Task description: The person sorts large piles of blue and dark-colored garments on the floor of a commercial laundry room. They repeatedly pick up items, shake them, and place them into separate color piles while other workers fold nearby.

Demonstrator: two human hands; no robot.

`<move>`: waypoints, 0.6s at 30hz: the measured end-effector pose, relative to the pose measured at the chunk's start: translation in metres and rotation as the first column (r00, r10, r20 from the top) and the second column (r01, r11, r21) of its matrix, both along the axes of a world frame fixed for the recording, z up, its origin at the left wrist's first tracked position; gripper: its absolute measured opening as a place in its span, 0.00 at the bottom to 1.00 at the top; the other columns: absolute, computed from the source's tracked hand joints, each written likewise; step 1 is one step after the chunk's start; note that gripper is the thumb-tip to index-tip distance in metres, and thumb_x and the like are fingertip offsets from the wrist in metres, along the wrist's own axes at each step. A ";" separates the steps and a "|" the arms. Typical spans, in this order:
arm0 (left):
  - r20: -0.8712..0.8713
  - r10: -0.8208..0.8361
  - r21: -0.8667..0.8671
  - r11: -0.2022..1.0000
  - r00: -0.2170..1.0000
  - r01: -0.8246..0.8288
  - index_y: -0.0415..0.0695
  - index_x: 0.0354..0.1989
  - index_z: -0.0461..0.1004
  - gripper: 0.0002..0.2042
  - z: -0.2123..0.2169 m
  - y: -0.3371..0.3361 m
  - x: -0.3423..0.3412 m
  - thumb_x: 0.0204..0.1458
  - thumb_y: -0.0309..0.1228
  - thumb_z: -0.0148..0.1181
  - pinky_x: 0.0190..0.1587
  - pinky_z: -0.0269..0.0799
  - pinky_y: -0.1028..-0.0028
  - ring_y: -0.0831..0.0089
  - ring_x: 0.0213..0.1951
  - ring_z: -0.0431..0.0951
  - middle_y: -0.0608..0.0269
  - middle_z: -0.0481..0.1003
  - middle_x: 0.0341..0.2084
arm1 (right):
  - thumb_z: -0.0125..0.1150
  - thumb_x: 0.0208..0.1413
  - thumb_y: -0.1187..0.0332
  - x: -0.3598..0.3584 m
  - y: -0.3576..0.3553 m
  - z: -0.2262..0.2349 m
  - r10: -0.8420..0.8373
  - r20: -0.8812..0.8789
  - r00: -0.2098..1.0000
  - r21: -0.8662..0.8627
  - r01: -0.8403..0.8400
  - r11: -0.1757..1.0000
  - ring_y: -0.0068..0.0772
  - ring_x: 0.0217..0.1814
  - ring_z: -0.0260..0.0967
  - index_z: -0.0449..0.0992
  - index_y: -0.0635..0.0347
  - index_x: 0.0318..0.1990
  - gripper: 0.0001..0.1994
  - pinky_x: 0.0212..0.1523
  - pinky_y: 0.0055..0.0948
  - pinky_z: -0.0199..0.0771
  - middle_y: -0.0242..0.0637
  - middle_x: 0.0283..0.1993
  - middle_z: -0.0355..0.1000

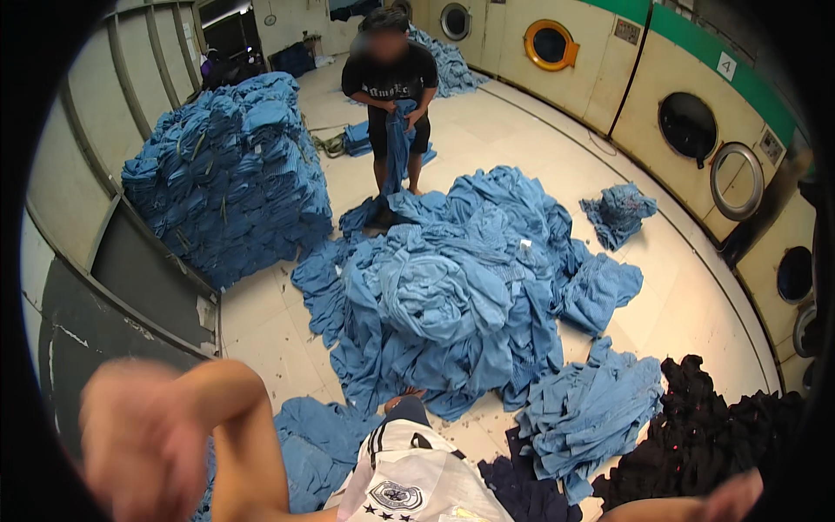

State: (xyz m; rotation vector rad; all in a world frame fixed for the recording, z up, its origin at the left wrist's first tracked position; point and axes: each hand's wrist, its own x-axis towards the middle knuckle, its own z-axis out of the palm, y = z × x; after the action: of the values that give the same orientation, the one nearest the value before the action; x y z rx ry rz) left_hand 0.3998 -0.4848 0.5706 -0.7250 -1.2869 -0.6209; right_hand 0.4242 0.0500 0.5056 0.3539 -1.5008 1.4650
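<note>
My left hand (139,439) is raised close to the camera at the lower left, with the elbow bent. Motion smears its fingers, and nothing held shows clearly. Far out at the lower right, my right hand (735,498) is partly cut off and blurred, nearest to a heap of black garments (709,431). A big loose mound of blue denim-like garments (444,296) spreads on the floor before me. Closer to my right lies a smaller, flatter pile of light blue garments (591,409), with dark navy cloth (526,491) beside it. More blue cloth (317,444) lies beside my left arm.
Behind the mound, another person (391,87) holds a blue garment (398,143) in both hands. A tall stack of folded blue garments (235,178) stands at the left wall. Large round-door machines (687,122) line the right side. A small blue bundle (619,213) lies near them.
</note>
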 end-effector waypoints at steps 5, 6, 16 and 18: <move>0.943 -0.321 0.324 0.946 0.085 -0.031 0.44 0.49 0.72 0.12 -0.242 -0.066 -0.209 0.57 0.28 0.50 0.24 0.67 0.75 0.77 0.21 0.70 0.65 0.74 0.25 | 0.48 0.62 0.64 -0.069 -0.023 -0.298 -0.108 0.767 0.632 -0.126 0.314 0.941 0.17 0.25 0.61 0.70 0.60 0.51 0.14 0.24 0.17 0.63 0.27 0.30 0.64; 0.992 0.005 -0.017 0.995 -0.124 -0.098 0.40 0.49 0.71 0.14 -0.317 -0.074 -0.221 0.58 0.30 0.49 0.32 0.72 0.62 0.58 0.28 0.78 0.50 0.78 0.29 | 0.46 0.62 0.65 -0.056 -0.039 -0.366 -0.061 0.946 0.319 -0.006 0.206 0.979 0.26 0.28 0.66 0.73 0.60 0.48 0.13 0.26 0.24 0.67 0.34 0.32 0.69; 0.528 0.093 -0.019 0.995 -0.844 0.097 0.37 0.39 0.81 0.17 -0.710 -0.119 -0.207 0.49 0.39 0.57 0.45 0.74 0.65 0.56 0.38 0.81 0.47 0.81 0.35 | 0.61 0.49 0.65 0.178 -0.283 -0.608 0.320 0.934 -0.159 -0.119 0.707 0.697 0.35 0.29 0.73 0.75 0.56 0.28 0.06 0.27 0.38 0.73 0.38 0.22 0.72; 0.469 0.496 0.017 0.822 -0.730 0.569 0.37 0.39 0.81 0.15 -0.703 -0.148 -0.270 0.50 0.37 0.58 0.39 0.74 0.65 0.60 0.35 0.81 0.51 0.81 0.31 | 0.58 0.52 0.62 0.163 -0.306 -0.587 0.438 0.898 0.038 -0.214 0.907 0.362 0.39 0.29 0.74 0.75 0.56 0.35 0.09 0.26 0.40 0.73 0.41 0.27 0.74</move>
State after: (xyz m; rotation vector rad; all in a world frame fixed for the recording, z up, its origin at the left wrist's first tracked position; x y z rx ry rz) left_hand 0.1293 -0.6328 -0.1322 -0.2995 -3.9753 -1.2190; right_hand 0.5870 -0.2564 -0.0815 -2.1646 -1.0684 1.8276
